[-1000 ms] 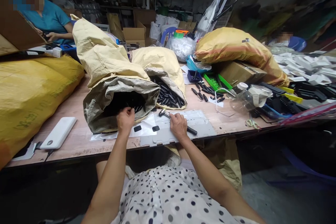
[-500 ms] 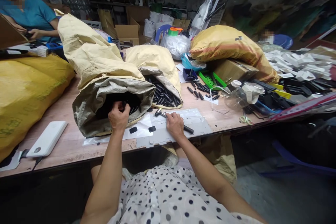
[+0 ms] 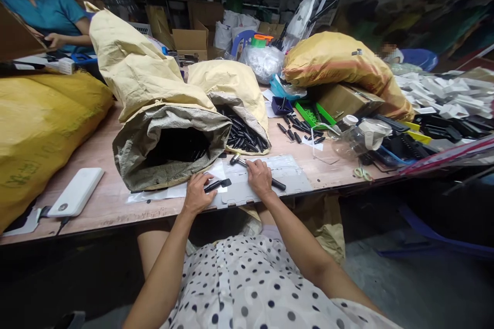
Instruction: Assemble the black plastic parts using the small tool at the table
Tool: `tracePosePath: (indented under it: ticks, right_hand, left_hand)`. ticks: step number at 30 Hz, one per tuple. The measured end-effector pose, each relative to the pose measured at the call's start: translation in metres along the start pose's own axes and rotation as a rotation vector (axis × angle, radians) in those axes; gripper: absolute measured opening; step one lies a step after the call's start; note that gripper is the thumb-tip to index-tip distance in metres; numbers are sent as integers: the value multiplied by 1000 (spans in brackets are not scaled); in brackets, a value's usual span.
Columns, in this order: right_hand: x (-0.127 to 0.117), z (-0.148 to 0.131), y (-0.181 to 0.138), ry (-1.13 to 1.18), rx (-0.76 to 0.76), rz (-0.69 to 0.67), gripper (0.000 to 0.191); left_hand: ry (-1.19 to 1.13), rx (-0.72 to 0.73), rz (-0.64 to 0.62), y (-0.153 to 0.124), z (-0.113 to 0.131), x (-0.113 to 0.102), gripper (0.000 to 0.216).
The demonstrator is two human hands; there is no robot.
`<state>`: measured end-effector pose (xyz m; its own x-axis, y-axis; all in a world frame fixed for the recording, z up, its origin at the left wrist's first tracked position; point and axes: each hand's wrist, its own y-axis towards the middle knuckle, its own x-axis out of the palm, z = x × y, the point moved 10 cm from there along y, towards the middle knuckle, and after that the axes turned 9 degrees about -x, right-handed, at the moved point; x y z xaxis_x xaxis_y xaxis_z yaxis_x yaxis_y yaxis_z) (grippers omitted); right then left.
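My left hand (image 3: 197,193) rests near the table's front edge, fingers closed round a slim black stick-shaped part (image 3: 216,184) that lies across a grey flat plate (image 3: 270,185). My right hand (image 3: 259,177) lies on a small hammer (image 3: 247,164), its metal head to the left and its black handle poking out to the right. Just behind my hands a big paper sack (image 3: 162,128) lies open on its side with black parts inside. A second open sack (image 3: 239,113) beside it spills more black parts (image 3: 245,133).
A white power bank (image 3: 76,192) lies at the left, beside a large yellow sack (image 3: 42,128). Loose black parts, a green tray (image 3: 309,113), a cardboard box (image 3: 343,103), scissors (image 3: 361,173) and piles of plastic pieces crowd the right. Another person in a teal shirt (image 3: 42,10) sits far left.
My left hand has come out of the big sack's mouth and back to the front edge, now holding a black part. My right hand has stayed on the hammer.
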<state>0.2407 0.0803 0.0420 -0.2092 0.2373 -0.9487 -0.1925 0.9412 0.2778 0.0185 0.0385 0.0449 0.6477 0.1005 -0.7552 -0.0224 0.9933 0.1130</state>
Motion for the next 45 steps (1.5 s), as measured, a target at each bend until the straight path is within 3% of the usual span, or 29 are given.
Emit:
tracePosePath:
  ticks: [7,15,28,35,39,45]
  right_hand:
    - [-19,-7,-22,278,-6,113,41]
    - [-24,-42,-54,588,-85,109,36]
    - [-30,-71,-63,347,-209,57,43]
    - [-42,-79,-61,390,-229,103,42]
    - [-37,-87,-63,382,-266,70,41]
    - [-28,-67,-52,375,-200,96,41]
  left_hand:
    - [-16,-41,3,0,-1,-1,10]
    - [-43,-14,15,2,-4,1,9]
    - [-64,27,56,3,-7,5,11]
    - [-65,11,48,3,-5,5,13]
    - [-70,-4,54,3,-6,5,13]
    - [-105,-4,36,4,-6,4,9]
